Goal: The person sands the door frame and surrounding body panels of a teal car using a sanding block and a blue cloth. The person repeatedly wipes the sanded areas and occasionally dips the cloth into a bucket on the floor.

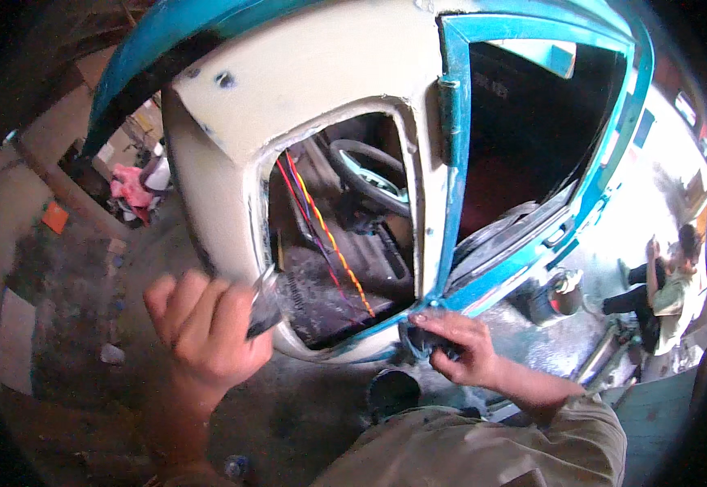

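Observation:
My left hand [215,329] is closed around a dark, flat, blade-like tool [265,308], blurred, whose light edge is close to the lower left rim of a window opening. That opening lies in the cream roof pillar [227,187] of a teal and cream vehicle cab. At the lower corner of the teal door frame [455,243], my right hand [463,353] curls its fingers on a dark blue curved piece [415,339]; the fingers partly hide it. Through the opening show a steering wheel [369,178] and red, yellow and purple wires [325,231].
A dark bucket [392,393] stands on the floor below the cab. Another bucket [556,296] with things in it is to the right, near a crouching person [668,284]. Pink cloth [130,185] and an orange sheet [54,217] lie at the left.

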Tool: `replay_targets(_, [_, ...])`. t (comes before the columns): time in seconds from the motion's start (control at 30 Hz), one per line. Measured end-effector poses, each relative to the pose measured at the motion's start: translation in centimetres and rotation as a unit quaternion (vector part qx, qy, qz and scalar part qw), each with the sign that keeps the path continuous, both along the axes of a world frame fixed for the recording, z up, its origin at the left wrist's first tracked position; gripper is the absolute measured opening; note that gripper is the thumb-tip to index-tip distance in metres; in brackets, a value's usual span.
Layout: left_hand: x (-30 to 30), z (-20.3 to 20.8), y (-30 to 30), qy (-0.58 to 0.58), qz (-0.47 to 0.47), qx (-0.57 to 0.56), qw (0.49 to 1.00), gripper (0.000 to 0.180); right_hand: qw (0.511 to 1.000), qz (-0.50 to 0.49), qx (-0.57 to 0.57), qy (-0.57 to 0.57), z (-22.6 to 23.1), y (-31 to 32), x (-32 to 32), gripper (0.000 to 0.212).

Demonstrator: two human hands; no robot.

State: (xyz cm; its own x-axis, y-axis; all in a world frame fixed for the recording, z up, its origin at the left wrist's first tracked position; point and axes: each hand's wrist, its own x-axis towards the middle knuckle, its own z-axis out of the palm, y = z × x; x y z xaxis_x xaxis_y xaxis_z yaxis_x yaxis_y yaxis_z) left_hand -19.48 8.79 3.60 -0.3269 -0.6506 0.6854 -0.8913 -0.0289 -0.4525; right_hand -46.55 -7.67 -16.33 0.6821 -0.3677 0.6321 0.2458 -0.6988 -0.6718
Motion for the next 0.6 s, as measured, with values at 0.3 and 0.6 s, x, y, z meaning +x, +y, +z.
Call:
replay_targets(0.3, [0.5, -15.0, 5.7, 0.290, 0.079, -0.039, 0.953, 0.024, 0.770, -0.224, -0.555, -0.221, 22.9, -5.8, 9.3, 0.035])
replay_targets(0.6, [-2.1, -20.2, 6.2, 0.429, 0.126, -0.004, 0.894, 0.019, 0.685, -0.440, -0.557, -0.166, 19.8, -9.0, 11.6, 0.045])
